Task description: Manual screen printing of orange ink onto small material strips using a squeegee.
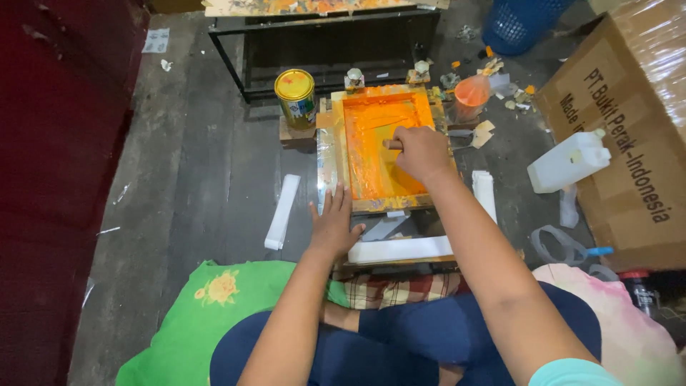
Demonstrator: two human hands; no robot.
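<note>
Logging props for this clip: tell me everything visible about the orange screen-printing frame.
The screen-printing frame is a rectangular wooden frame, paint-stained, lying flat on a low stand on the dark plank floor. Its mesh is coated in wet-looking orange ink. The right hand grips a wooden-handled squeegee on the mesh; the left hand presses flat on the near left corner. A yellow-lidded tin stands beside its far left corner.

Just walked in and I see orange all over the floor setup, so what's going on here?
A person sits on the floor at a wooden screen-printing frame flooded with orange ink. The right hand grips a wooden-handled squeegee inside the frame, while the left hand lies flat at the frame's near left corner. A yellow-lidded tin stands beside the frame on the left, a cup of orange ink on the right, and a white plastic jug lies near a cardboard box.
</note>
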